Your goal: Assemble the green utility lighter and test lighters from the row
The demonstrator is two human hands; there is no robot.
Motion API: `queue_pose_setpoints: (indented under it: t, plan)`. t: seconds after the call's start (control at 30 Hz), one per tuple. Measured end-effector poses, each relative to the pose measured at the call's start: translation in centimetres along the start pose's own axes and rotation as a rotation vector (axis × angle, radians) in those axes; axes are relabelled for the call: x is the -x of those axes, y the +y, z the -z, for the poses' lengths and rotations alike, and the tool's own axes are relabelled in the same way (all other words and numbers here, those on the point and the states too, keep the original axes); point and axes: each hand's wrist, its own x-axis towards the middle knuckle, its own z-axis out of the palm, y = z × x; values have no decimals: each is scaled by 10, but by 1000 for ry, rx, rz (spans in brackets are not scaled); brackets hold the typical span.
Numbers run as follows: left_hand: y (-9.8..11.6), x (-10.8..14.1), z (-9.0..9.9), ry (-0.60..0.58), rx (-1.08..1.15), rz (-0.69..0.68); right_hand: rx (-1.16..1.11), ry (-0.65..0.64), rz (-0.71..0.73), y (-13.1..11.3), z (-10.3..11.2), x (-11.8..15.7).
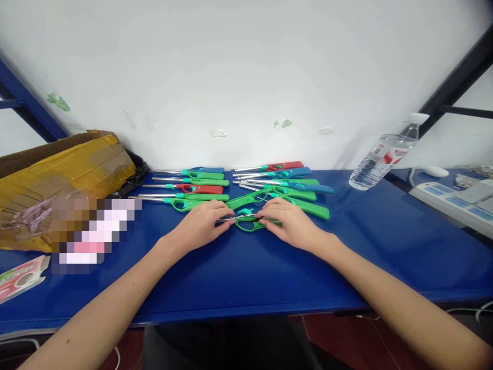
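Observation:
At the middle of the blue table, my left hand (204, 223) pinches the thin metal tube end of a green gas lighter (247, 227). The fingers of my right hand (288, 221) are closed on the handle end of the same lighter, and they hide much of it. This lighter looks opened up, with its loop-shaped trigger guard toward me and a turquoise trigger (245, 211) just behind it. Right behind the hands lies a green handle shell (250, 197), its hollow side showing. Rows of lighters lie beyond: a left group (204, 189) and a right group (296, 185), in green, blue and red.
A cardboard box (73, 169) with yellow tape stands at the left, a black plastic bag (136, 167) behind it. A torn printed carton piece (23, 277) lies at the left edge. On the right are a water bottle (385, 154) and a white power strip (450, 198). A white wall (246, 77) closes the back.

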Motion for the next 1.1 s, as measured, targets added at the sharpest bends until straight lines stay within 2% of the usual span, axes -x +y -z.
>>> queue_pose_setpoints:
  t: [0.17,0.23,0.37,0.53,0.7,0.93,1.1]
  plan:
    - [-1,-8,-5,106,69,40,-10,-15,2,0,0,0]
    - [-2,-16,-8,106,83,40,-20,-26,4,0,-1,0]
    - [-6,-34,-8,23,27,-7,-22,-41,1,0,-2,0]
    - [-2,-52,-2,-176,68,-95,-18,-34,26,0,-2,1]
    - [-1,-61,0,-225,66,-124,-21,-11,47,1,-3,1]
    - [-5,-72,-9,-196,-15,-177,-30,15,72,0,-1,-1]
    - [-2,-56,8,-47,-16,-161,-16,17,-5,-2,-3,0]
